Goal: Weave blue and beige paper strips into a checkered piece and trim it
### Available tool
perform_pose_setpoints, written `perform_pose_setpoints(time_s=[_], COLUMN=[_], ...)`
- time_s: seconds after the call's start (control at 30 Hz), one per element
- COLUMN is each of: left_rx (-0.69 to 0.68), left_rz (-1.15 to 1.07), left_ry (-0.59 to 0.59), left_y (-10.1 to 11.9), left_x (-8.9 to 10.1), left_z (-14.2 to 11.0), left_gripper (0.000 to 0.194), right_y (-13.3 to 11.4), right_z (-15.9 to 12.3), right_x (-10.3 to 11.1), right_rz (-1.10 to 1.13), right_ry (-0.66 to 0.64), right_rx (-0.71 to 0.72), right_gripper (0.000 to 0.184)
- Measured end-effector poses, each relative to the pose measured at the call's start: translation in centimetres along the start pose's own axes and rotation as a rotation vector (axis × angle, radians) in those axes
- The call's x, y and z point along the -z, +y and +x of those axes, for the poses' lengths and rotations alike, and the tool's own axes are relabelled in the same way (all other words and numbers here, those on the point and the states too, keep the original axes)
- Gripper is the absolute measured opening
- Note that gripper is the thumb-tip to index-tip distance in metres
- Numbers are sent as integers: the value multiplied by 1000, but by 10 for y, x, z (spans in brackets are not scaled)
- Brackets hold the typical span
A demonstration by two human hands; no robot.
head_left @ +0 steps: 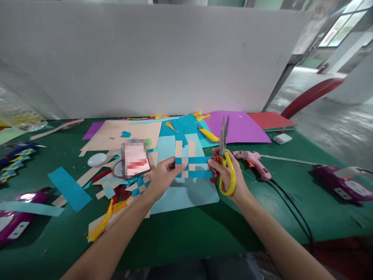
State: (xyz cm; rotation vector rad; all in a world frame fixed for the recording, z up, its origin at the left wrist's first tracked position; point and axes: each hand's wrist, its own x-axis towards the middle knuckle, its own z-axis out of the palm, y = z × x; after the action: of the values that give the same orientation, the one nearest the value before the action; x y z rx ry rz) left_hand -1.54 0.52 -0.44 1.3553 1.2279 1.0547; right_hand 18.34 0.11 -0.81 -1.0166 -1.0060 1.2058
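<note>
Between my hands is a small woven piece of blue and beige paper strips (192,160), raised over a light blue sheet (192,196). My left hand (164,174) pinches its left edge between thumb and fingers. At the other side, my right hand (229,171) grips scissors (228,175) with one yellow and one red handle, blades pointing up and a little apart. The fingertips of that hand also touch the right ends of the blue strips. Two beige strip ends stick up from the weave.
A pink glue gun (255,163) lies right of my right hand, its black cord trailing forward. Purple power strips (340,182) sit at both sides. Paper scraps, yellow tassels (101,227) and a phone-like object (135,158) crowd the left. A grey panel (151,58) stands behind the coloured sheets.
</note>
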Motion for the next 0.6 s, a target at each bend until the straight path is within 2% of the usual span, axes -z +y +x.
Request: perform_pose_setpoints(time_s=[0.2, 0.33, 0.5, 0.6], left_rx=[-61, -85, -338, -399], left_rz=[-96, -156, -58, -11], left_ry=[117, 132, 67, 12], left_y=[-4, -6, -1, 0], left_x=[2, 3, 6, 8], left_z=[2, 4, 2, 1], left_gripper=[21, 18, 6, 4], right_y=[-2, -2, 0, -1], right_z=[0, 1, -2, -4], right_x=[-1, 0, -3, -6], right_rz=[44, 71, 48, 40], right_ry=[80, 100, 28, -37], right_rx=[30, 13, -92, -142], right_gripper=[37, 35, 36, 37])
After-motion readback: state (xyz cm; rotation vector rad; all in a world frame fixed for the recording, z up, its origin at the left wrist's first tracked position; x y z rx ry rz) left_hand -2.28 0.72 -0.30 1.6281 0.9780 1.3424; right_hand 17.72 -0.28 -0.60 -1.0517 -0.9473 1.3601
